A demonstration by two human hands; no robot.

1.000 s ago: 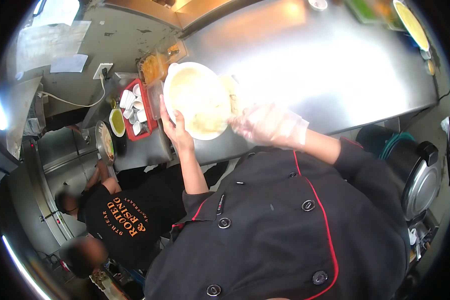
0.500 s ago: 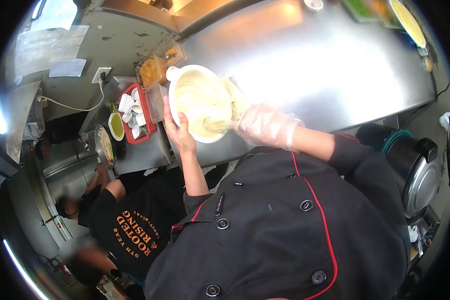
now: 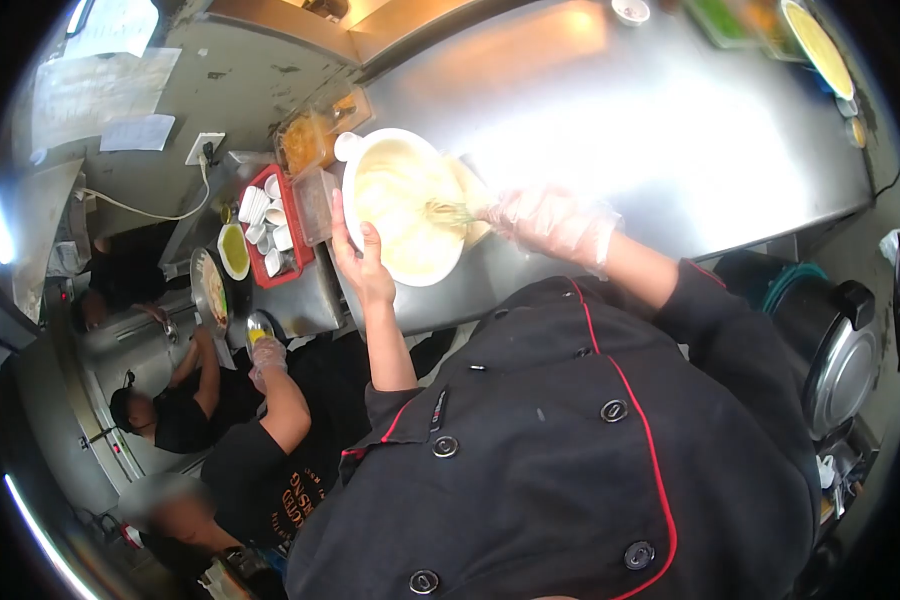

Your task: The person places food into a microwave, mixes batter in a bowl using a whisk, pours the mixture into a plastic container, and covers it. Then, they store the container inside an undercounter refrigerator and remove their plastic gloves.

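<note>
A white mixing bowl (image 3: 356, 166) stands tilted on the steel counter, with a pale yellow creamy mixture (image 3: 395, 195) inside. My left hand (image 3: 367, 270), bare, grips the bowl's near left side, thumb by the rim and fingers along the outer wall. In a clear plastic glove, my right hand (image 3: 550, 220) is closed round a whisk (image 3: 452, 213) at the bowl's right rim. The whisk's wires reach over the rim into the mixture; its handle is mostly hidden in the glove. A cream-coloured flat thing (image 3: 478, 200) shows behind the bowl's right side.
Left of the bowl are a red tray (image 3: 295, 262) of small white cups, clear containers (image 3: 305, 140) of shredded orange food and a dish of green sauce (image 3: 233, 252). Co-workers (image 3: 245, 470) stand at the left. A lidded pot (image 3: 840, 370) is at the right.
My right hand has shifted right and slightly away from the bowl, and the whisk wires now show higher in it. At the left, a co-worker's gloved hand with a metal bowl has appeared.
</note>
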